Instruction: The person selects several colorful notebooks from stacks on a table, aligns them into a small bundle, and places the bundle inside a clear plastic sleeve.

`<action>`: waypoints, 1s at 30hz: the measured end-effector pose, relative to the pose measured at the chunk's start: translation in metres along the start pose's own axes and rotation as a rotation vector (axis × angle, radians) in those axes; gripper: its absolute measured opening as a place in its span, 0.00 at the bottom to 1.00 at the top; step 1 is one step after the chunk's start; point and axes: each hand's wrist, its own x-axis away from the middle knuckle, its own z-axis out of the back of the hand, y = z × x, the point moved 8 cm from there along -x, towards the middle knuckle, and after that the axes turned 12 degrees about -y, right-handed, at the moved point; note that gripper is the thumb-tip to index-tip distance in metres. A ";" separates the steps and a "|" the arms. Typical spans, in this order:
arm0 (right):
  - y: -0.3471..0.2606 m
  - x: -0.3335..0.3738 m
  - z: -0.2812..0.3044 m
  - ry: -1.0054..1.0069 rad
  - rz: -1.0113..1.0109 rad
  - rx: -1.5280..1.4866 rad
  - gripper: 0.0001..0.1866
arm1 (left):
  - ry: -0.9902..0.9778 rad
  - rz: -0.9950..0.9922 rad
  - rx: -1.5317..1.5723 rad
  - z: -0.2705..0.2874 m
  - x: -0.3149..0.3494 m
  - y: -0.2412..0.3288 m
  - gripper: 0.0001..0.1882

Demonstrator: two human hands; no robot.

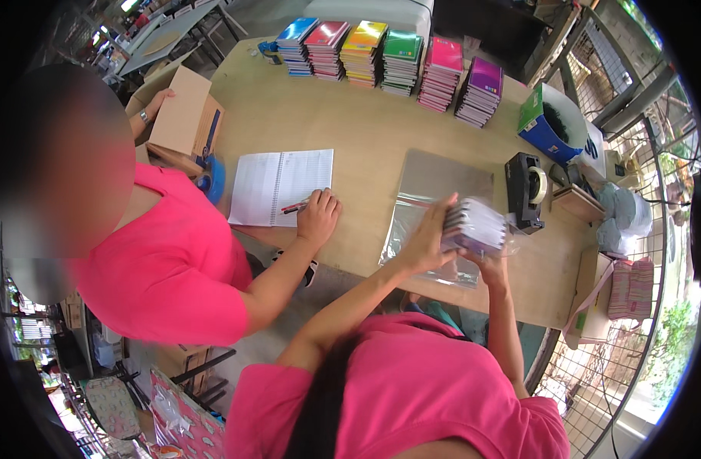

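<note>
Above the table's near edge, my two hands hold a small bundle of spiral-bound notebooks (476,223) with white pages; it is slightly blurred. My left hand (429,239) closes on the bundle's left side, fingers against the spiral edges. From below and the right, my right hand (491,265) grips it, partly hidden by the bundle. Clear plastic, perhaps a bag, shows around its lower right. Beneath my hands lie flat clear plastic bags (447,170) on the table. To the right of the bundle stands a black tape dispenser (525,193) with a roll of tape.
At left, a person in pink rests a hand with pens on an open spiral notebook (278,187); their other hand touches a cardboard box (180,115). Several colored notebook stacks (363,53) line the table's far edge. A blue-green box (551,126) stands far right, near wire mesh.
</note>
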 end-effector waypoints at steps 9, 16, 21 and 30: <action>-0.002 -0.009 0.018 0.108 0.101 0.318 0.50 | 0.113 -0.009 -0.217 0.034 0.006 -0.038 0.54; -0.131 -0.003 0.041 0.021 0.474 0.852 0.27 | -0.285 -0.525 -0.753 0.060 -0.024 0.075 0.52; -0.014 -0.007 0.039 0.086 0.381 0.089 0.61 | 0.133 -0.102 0.133 0.045 -0.003 -0.025 0.50; 0.067 -0.042 -0.010 0.032 0.194 -0.039 0.64 | -0.126 -0.011 0.280 -0.010 -0.019 -0.098 0.49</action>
